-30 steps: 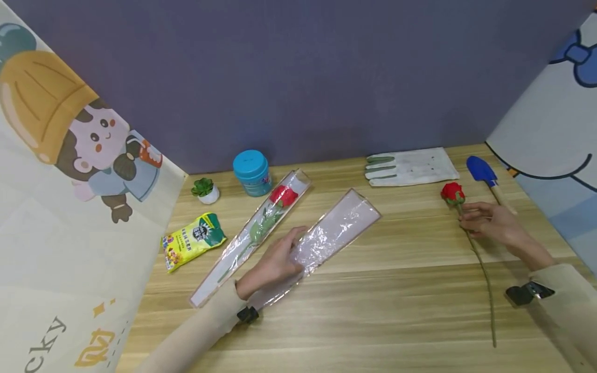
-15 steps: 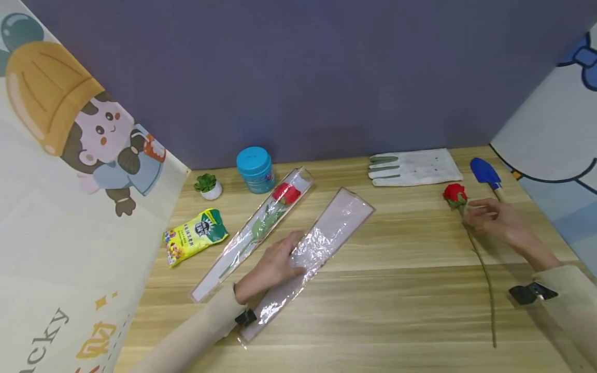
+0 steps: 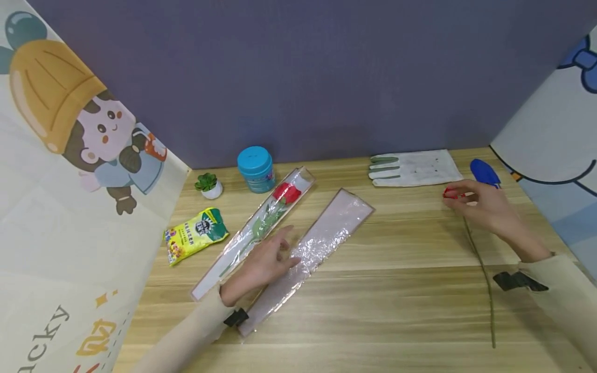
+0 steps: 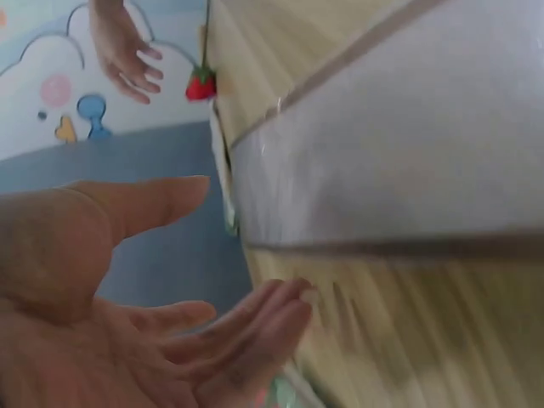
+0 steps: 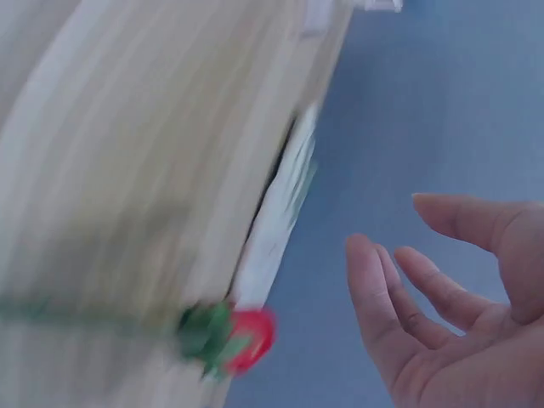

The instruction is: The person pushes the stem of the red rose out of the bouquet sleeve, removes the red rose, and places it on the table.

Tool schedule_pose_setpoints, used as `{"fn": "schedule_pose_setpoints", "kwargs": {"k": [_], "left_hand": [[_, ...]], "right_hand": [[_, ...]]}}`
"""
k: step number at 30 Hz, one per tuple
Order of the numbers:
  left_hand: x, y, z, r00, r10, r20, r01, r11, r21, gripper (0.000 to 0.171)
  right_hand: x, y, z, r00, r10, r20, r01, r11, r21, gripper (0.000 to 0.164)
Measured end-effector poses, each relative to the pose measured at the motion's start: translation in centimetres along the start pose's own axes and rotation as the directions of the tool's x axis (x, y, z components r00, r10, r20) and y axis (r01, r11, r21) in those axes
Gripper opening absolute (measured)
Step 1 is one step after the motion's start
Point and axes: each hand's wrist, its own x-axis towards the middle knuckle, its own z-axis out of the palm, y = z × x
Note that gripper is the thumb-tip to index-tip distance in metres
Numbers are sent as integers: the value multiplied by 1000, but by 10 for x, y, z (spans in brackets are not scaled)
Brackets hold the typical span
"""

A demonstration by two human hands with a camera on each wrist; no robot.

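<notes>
An empty clear flower sleeve with a pale backing lies slantwise on the table. My left hand hovers over its left edge, fingers loosely spread and holding nothing. Beside it lies a second sleeve with a red rose inside. On the right, a loose rose stem runs toward the front of the table. Above its bloom is my right hand, which hides most of the red petals in the head view. In the right wrist view the rose head is apart from the relaxed fingers.
A white glove lies at the back, with a blue-bladed trowel to its right, partly behind the right hand. Along the left stand a blue-lidded tub and a small potted succulent; a yellow-green packet lies nearby.
My left hand has let go of the empty sleeve and lifted off to the left. The right hand has come off the rose stem and risen over the bloom.
</notes>
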Motion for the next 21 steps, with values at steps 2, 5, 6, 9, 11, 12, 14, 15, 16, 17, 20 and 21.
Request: {"fn": "schedule_pose_setpoints", "kwargs": {"k": [2, 5, 6, 9, 11, 12, 14, 15, 16, 17, 20, 21], "left_hand": [[0, -5, -6, 999, 19, -32, -21, 998, -63, 81], [2, -14, -16, 996, 39, -77, -51, 985, -165, 80], [3, -17, -20, 995, 37, -91, -54, 981, -188, 80], [5, -27, -31, 991, 16, -130, -49, 966, -254, 82], [7, -34, -38, 987, -5, -161, -39, 962, -270, 84], [7, -38, -41, 985, -18, -173, -31, 961, -275, 85], [8, -45, -46, 981, -36, -193, -20, 960, -279, 87], [8, -48, -48, 979, -42, -200, -17, 959, -283, 88], [8, -51, -51, 978, -46, -203, -13, 960, -281, 90], [8, -54, -53, 977, -51, -205, -9, 960, -281, 91], [10, -60, -59, 980, -71, -187, 13, 956, -294, 95], [10, -62, -60, 981, -80, -179, 22, 952, -305, 97]], "right_hand": [[3, -16, 7, 999, -46, -4, 46, 999, 28, 44], [8, -42, 20, 993, -113, 22, 111, 990, 86, 39], [10, -50, 25, 991, -130, 36, 126, 986, 112, 38], [15, -77, 40, 981, -173, 91, 154, 971, 183, 37], [20, -93, 52, 971, -208, 120, 176, 957, 231, 37], [22, -100, 58, 965, -227, 132, 188, 948, 258, 37], [27, -113, 72, 953, -264, 148, 211, 929, 303, 36], [29, -119, 79, 947, -279, 158, 214, 918, 334, 36], [32, -125, 86, 941, -293, 169, 214, 903, 371, 37], [34, -131, 93, 937, -300, 181, 206, 889, 409, 37], [41, -148, 117, 922, -309, 231, 152, 841, 519, 39], [42, -154, 124, 918, -304, 254, 117, 821, 558, 40]]}}
